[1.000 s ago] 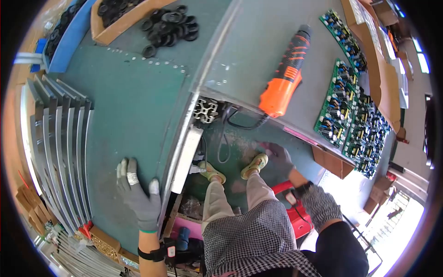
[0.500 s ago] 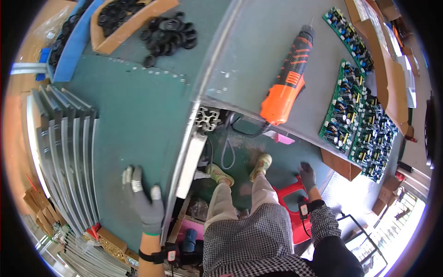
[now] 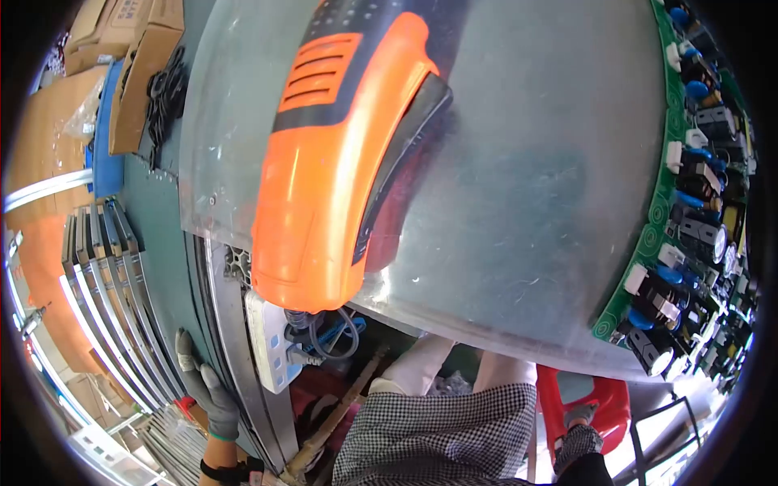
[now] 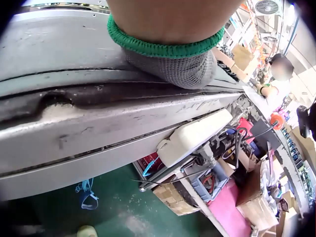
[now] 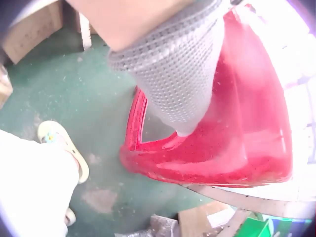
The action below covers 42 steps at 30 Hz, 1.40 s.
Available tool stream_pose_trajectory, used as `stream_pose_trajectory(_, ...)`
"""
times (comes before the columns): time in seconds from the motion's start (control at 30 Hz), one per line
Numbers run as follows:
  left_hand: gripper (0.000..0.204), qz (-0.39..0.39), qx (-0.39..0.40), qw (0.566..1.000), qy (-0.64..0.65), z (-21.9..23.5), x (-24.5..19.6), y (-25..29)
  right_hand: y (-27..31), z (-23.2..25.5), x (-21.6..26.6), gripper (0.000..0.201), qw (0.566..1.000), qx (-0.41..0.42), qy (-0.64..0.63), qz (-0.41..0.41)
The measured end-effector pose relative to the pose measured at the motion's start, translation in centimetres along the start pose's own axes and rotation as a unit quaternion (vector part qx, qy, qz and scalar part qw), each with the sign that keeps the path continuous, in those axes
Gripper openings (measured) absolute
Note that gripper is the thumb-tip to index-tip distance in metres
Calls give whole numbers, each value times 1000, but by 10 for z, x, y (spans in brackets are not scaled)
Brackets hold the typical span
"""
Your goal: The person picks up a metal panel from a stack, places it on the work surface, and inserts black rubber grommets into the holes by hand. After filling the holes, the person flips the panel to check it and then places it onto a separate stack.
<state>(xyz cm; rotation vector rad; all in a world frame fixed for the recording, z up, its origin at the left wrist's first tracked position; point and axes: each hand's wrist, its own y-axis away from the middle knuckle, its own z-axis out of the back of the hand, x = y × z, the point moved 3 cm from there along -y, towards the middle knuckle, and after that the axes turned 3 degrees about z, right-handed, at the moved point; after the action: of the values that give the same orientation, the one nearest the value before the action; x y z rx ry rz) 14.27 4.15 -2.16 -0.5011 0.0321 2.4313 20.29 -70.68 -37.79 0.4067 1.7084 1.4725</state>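
Red plastic stool (image 5: pixel 217 143): stands on the green floor behind and to the right of the person, below bench level; in the head view (image 3: pixel 604 401) it sits under the edge of the grey metal sheet (image 3: pixel 519 202). Seat has a cut-out slot facing the right hand.
Right hand (image 5: pixel 180 91): gloved, directly over the stool seat, fingertips at or in the slot; whether the fingers curl under the edge I cannot tell. It is the nearer of the 2 hands by far.
Left hand (image 3: pixel 207 389): gloved, fingers laid out flat on the green bench (image 3: pixel 158 235) near its metal front rail, well apart from the stool, holding nothing.
Surroundings: the person's legs and a pale shoe (image 5: pixel 61 148) lie just left of the stool; open floor lies between them. A white power strip (image 3: pixel 271 340) hangs under the bench edge. An orange power screwdriver (image 3: pixel 332 154) rests on the metal sheet, circuit boards (image 3: pixel 689 219) to its right.
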Motion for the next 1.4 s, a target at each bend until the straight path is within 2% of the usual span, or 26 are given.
stream_pose_trajectory(0.07,77,0,29,1000,-5,1,-5,-2,9,-7,3,51,999,21,38,6)
stream_pose_trajectory(0.1,78,-6,49,999,-16,6,-5,-3,-8,-23,-1,51,998,48,19,18)
stream_pose_trajectory(0.17,84,-10,83,996,-2,18,-3,-6,-1,-1,7,49,995,94,27,16)
stream_pose_trajectory(0.27,87,-21,87,995,-54,45,19,-5,18,13,34,43,998,29,50,15)
stream_pose_trajectory(0.3,82,-25,82,995,-43,50,25,-6,32,25,42,41,997,38,57,21)
stream_pose_trajectory(0.4,71,-71,77,980,-171,54,67,4,79,125,76,39,996,26,74,39)
stream_pose_trajectory(0.5,61,-74,69,988,-121,59,58,-8,99,193,123,39,996,-15,54,76)
stream_pose_trajectory(0.6,56,-66,75,990,-104,60,69,-8,116,289,169,39,992,-51,33,107)
stream_pose_trajectory(0.67,49,-66,123,984,-107,74,60,-17,127,342,199,38,988,-71,24,133)
stream_pose_trajectory(0.7,45,-67,145,982,-105,75,59,-24,130,364,210,38,986,-81,20,142)
stream_pose_trajectory(0.83,47,-36,130,988,-71,70,67,-17,138,430,228,38,979,-116,36,161)
stream_pose_trajectory(1.13,50,-46,29,998,-29,72,69,-9,100,529,250,38,946,-242,45,214)
stream_pose_trajectory(1.23,45,-28,-42,998,-49,78,62,2,93,543,239,39,931,-275,39,239)
stream_pose_trajectory(1.3,45,-44,-93,992,-79,86,53,13,94,550,230,39,920,-290,24,263)
stream_pose_trajectory(1.4,43,-58,-187,969,-149,129,44,19,105,551,220,39,894,-301,-37,330)
